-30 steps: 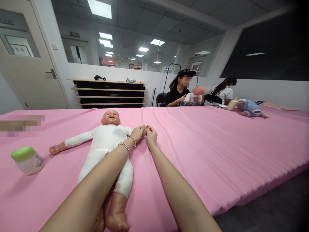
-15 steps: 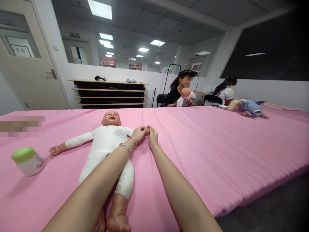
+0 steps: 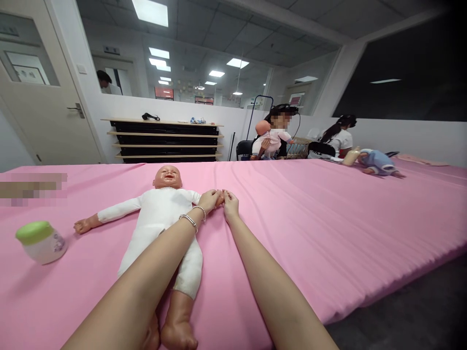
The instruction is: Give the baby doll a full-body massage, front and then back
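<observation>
A baby doll (image 3: 160, 206) with a white cloth body and hard plastic head, hands and feet lies on its back, head away from me. Its arm on the right side stretches out to my two hands. My left hand (image 3: 210, 200) is closed around the doll's hand, with two bracelets on the wrist. Right beside it, my right hand (image 3: 230, 203) pinches the small fingers of that same doll hand. My left forearm crosses over the doll's belly and hides part of a leg. The doll's other arm lies out to the left.
A white jar with a green lid (image 3: 41, 242) stands on the pink sheet (image 3: 328, 233) at left. Far right lie a doll in blue (image 3: 381, 162) and a bottle (image 3: 351, 156). Beyond the table, a person (image 3: 279, 121) holds another doll; a second person (image 3: 337, 138) sits further right.
My hands stay at the doll's hand with only slight finger movement. The person across has lifted their doll upright to the shoulder. A person's head has appeared behind the window at left.
</observation>
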A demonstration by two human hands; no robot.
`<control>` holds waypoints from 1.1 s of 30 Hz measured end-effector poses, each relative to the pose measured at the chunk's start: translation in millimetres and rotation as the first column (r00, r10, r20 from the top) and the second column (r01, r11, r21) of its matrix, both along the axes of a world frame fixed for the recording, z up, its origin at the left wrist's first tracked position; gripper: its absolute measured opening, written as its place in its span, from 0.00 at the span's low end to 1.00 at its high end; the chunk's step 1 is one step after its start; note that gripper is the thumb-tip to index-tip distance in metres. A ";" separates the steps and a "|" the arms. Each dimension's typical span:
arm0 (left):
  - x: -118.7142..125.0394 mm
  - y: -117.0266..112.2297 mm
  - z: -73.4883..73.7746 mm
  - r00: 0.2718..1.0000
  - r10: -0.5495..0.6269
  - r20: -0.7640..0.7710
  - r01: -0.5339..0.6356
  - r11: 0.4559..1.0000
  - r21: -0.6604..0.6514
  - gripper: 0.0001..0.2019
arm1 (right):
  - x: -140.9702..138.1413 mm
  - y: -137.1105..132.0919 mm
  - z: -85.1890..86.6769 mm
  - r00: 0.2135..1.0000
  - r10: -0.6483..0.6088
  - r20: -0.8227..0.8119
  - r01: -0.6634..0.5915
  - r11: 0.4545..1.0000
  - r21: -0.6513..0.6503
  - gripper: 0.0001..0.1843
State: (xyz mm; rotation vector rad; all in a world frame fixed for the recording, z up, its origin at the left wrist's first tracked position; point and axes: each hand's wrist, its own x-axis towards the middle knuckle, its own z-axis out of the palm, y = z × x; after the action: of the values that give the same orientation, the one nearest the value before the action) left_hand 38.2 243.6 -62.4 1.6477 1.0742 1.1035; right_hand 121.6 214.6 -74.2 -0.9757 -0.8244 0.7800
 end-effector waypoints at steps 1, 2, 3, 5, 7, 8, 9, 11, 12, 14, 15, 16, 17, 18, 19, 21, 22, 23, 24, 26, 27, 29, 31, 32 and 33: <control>1.4 -0.7 -1.5 1.000 -0.018 0.005 0.018 1.000 -0.008 0.14 | 0.1 0.5 -0.6 1.000 0.010 -0.023 -0.010 1.000 -0.009 0.13; 2.4 -1.2 -2.7 0.999 -0.033 0.012 0.034 0.999 -0.014 0.14 | 0.1 0.9 -0.9 0.999 0.009 -0.033 -0.010 1.000 -0.014 0.14; 3.1 -1.6 -3.6 0.999 -0.046 0.019 0.046 0.999 -0.019 0.13 | 0.0 1.2 -1.0 0.999 0.002 -0.037 -0.003 1.000 -0.015 0.14; 3.5 -1.8 -4.1 0.998 -0.057 0.033 0.058 0.998 -0.022 0.13 | -0.2 1.3 -0.1 0.998 -0.012 -0.056 0.011 1.000 -0.014 0.16; 3.0 -1.3 -3.4 0.997 -0.059 0.046 0.060 0.998 -0.022 0.13 | -0.1 0.7 1.6 0.994 0.006 -0.108 -0.008 1.000 -0.019 0.17; 2.5 -0.8 -2.8 0.997 -0.057 0.052 0.058 0.998 -0.023 0.13 | 0.1 0.3 2.4 0.991 0.030 -0.133 -0.032 0.999 -0.016 0.17; 1.8 -0.2 -2.2 0.997 -0.053 0.056 0.054 0.998 -0.025 0.13 | 0.4 -0.1 3.0 0.988 0.059 -0.144 -0.061 0.998 -0.007 0.16; -0.3 1.1 -1.0 0.998 -0.038 0.057 0.040 0.999 -0.030 0.15 | 0.7 -0.7 3.0 0.989 0.109 -0.097 -0.106 0.994 0.033 0.15; -1.7 1.8 -0.6 0.998 -0.028 0.055 0.030 0.999 -0.033 0.15 | 0.7 -0.7 2.5 0.992 0.119 -0.049 -0.116 0.992 0.055 0.16; -4.6 3.0 0.1 0.999 -0.008 0.045 0.009 0.999 -0.032 0.16 | 0.3 -0.4 0.7 0.994 0.108 0.034 -0.111 0.991 0.081 0.18; -5.8 3.4 0.5 0.999 0.001 0.040 0.001 1.000 -0.030 0.16 | 0.0 0.0 -0.4 0.994 0.094 0.058 -0.099 0.992 0.082 0.18; -6.7 3.8 0.9 0.999 0.008 0.036 -0.007 1.000 -0.027 0.16 | -0.5 0.4 -1.3 0.994 0.083 0.074 -0.088 0.993 0.075 0.18; -7.1 4.2 1.5 0.999 0.014 0.033 -0.013 1.000 -0.023 0.16 | -1.0 0.9 -2.1 0.993 0.073 0.091 -0.079 0.995 0.065 0.18; -7.2 4.4 2.2 0.999 0.019 0.031 -0.018 1.000 -0.020 0.16 | -1.3 1.4 -2.7 0.993 0.058 0.107 -0.064 0.996 0.055 0.18; -6.8 4.6 3.0 0.999 0.022 0.030 -0.022 1.000 -0.016 0.16 | -1.5 2.0 -3.2 0.991 0.041 0.125 -0.047 0.998 0.047 0.18; -5.2 4.7 4.7 0.999 0.028 0.029 -0.028 1.000 -0.012 0.16 | -1.1 3.6 -3.7 0.989 0.005 0.145 -0.009 0.999 0.033 0.19; -4.1 4.5 5.5 0.999 0.030 0.028 -0.029 0.999 -0.012 0.15 | -0.4 4.8 -3.9 0.990 -0.014 0.138 0.011 1.000 0.021 0.20; -3.0 4.1 6.0 0.999 0.031 0.026 -0.031 0.999 -0.013 0.14 | 0.6 6.3 -4.2 0.993 -0.032 0.118 0.032 0.999 0.005 0.20; -1.9 3.5 6.3 0.999 0.033 0.023 -0.033 0.999 -0.015 0.14 | 1.9 8.1 -4.7 0.995 -0.048 0.091 0.049 0.999 -0.011 0.20; -0.3 2.3 6.5 0.999 0.046 0.019 -0.046 0.999 -0.019 0.12 | 5.5 12.3 -6.0 0.997 -0.073 0.025 0.074 0.997 -0.036 0.19; 0.2 1.7 6.8 0.998 0.059 0.018 -0.058 0.998 -0.019 0.12 | 7.8 14.6 -6.8 0.996 -0.084 -0.014 0.083 0.995 -0.047 0.19; 0.2 1.2 9.2 0.996 0.090 0.018 -0.090 0.996 -0.021 0.12 | 12.7 19.2 -8.7 0.990 -0.099 -0.101 0.092 0.994 -0.066 0.17; -1.9 1.0 16.5 0.995 0.100 0.019 -0.099 0.995 -0.021 0.13 | 17.6 23.0 -10.3 0.976 -0.112 -0.187 0.100 0.993 -0.070 0.15; -4.3 0.8 22.7 0.996 0.088 0.020 -0.088 0.996 -0.018 0.14 | 19.8 24.4 -10.8 0.969 -0.117 -0.219 0.105 0.992 -0.064 0.14; -8.2 0.1 30.5 0.998 0.066 0.020 -0.065 0.998 -0.013 0.14 | 21.6 25.3 -11.2 0.964 -0.119 -0.239 0.109 0.993 -0.053 0.14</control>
State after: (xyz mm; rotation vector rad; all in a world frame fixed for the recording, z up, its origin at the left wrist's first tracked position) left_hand 29.9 243.7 -31.8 1.5980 1.1265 1.1514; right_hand 143.3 239.9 -85.4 -0.9330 -0.5383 0.8003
